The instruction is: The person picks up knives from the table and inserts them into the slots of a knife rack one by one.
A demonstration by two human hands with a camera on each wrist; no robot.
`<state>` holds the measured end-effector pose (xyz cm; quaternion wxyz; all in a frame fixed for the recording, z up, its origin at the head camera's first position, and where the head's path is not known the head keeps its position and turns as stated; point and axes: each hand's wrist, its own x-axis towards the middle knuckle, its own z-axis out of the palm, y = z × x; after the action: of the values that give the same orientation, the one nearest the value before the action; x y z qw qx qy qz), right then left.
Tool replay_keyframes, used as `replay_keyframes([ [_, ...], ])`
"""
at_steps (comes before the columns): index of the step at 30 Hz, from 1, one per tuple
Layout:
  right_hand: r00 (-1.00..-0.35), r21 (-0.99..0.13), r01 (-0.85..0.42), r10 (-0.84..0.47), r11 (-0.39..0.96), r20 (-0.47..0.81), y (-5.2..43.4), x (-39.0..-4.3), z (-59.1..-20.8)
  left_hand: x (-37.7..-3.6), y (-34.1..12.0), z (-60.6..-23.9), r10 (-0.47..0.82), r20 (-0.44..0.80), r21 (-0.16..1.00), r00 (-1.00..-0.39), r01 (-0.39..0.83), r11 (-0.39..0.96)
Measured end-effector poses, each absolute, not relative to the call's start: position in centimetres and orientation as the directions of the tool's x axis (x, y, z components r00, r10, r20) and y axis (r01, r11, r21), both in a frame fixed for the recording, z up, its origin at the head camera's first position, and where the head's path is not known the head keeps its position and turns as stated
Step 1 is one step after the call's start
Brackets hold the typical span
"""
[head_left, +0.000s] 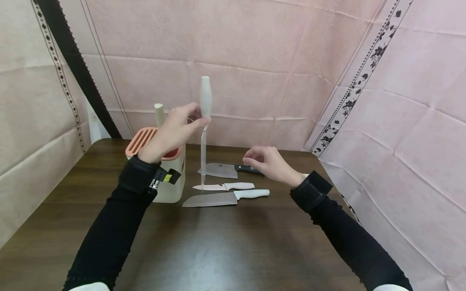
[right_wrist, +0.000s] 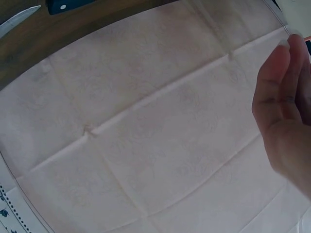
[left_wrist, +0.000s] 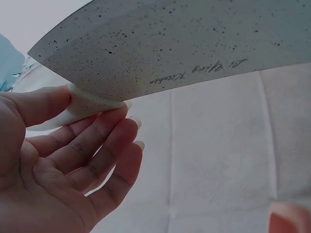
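Note:
My left hand [head_left: 176, 127] pinches a kitchen knife [head_left: 206, 97] at the lower end of its white handle, thumb on one side and fingers on the other. The knife stands upright, handle up and blade down, beside the knife block. Up close in the left wrist view, its wide speckled blade [left_wrist: 170, 48] bears script lettering. My right hand [head_left: 271, 163] holds nothing, its fingers loosely bent, near the black handle of a cleaver [head_left: 222, 170]. In front of the cleaver lie a small white-handled knife [head_left: 238, 186] and a larger white-handled knife [head_left: 218, 199], blades to the left.
The pale knife block [head_left: 174, 182] with a slotted pink top [head_left: 142, 139] stands at the left, partly behind my left forearm. A light green handle [head_left: 159, 115] rises behind that hand. Pink patterned cloth [head_left: 233, 48] hangs behind the brown wooden table [head_left: 204, 246].

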<state>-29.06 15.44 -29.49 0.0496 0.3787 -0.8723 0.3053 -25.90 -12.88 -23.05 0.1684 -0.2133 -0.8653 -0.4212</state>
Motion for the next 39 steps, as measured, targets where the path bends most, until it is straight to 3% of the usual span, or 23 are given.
replay_keyframes([
  [27, -0.717, -0.524, -0.674, -0.632, 0.52, 0.294, 15.5, -29.1, -30.5, -22.9, -19.1, -17.8, 0.106, 0.545, 0.608, -0.832, 0.479, 0.634],
  [39, -0.733, -0.536, -0.654, -0.623, 0.534, 0.273, 15.7, -29.2, -31.1, -22.2, -21.5, -16.4, 0.014, 0.554, 0.641, -0.832, 0.437, 0.63],
])
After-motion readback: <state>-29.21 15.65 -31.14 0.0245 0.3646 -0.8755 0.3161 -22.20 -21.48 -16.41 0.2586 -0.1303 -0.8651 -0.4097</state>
